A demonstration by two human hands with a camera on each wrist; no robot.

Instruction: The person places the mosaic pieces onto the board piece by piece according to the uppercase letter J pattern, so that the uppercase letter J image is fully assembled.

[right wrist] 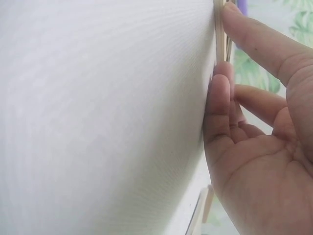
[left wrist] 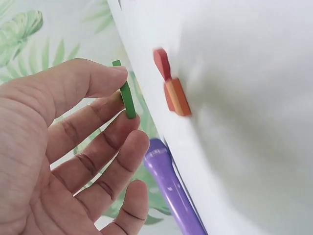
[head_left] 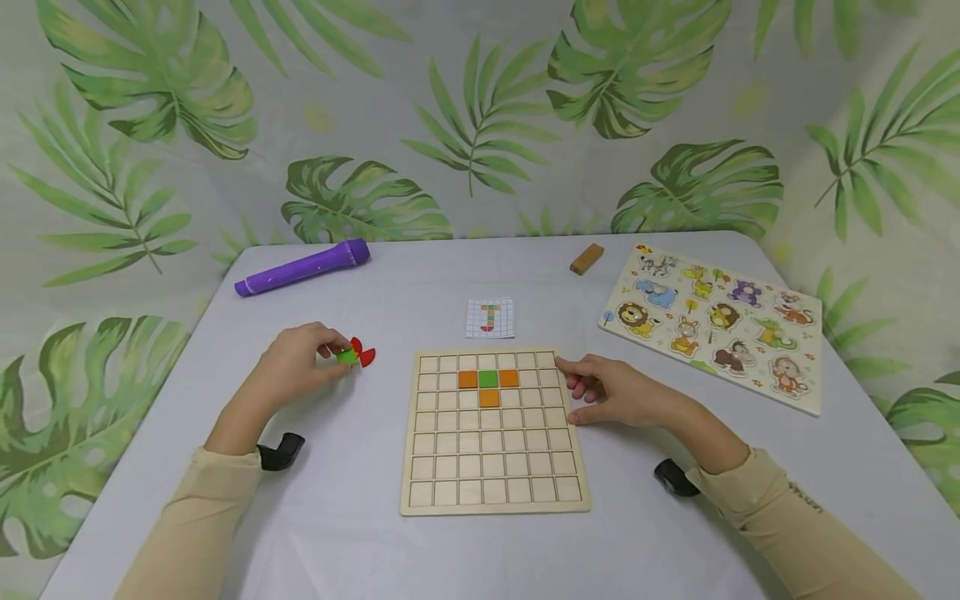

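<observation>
My left hand [head_left: 296,362] pinches a green tile [left wrist: 128,100] between thumb and fingertips, above the table on the left. Just past those fingertips lie red curved pieces [head_left: 367,357], and the left wrist view also has an orange tile [left wrist: 178,98] against them. On the wooden grid board [head_left: 495,510], one green tile [head_left: 488,379] sits between two orange ones, with another orange tile [head_left: 489,398] directly below it. The thumb and index finger of my right hand [head_left: 618,392] touch the board's right edge, its other fingers bent. Behind the board lies a card [head_left: 506,329] printed with a coloured J-shaped pattern.
A purple microphone-shaped object [head_left: 300,268] lies at the back left. Toward the back right are a small brown wooden block [head_left: 587,259] and an animal puzzle board [head_left: 697,321]. A leaf-patterned cloth [head_left: 480,108] hangs behind the white table [head_left: 337,533].
</observation>
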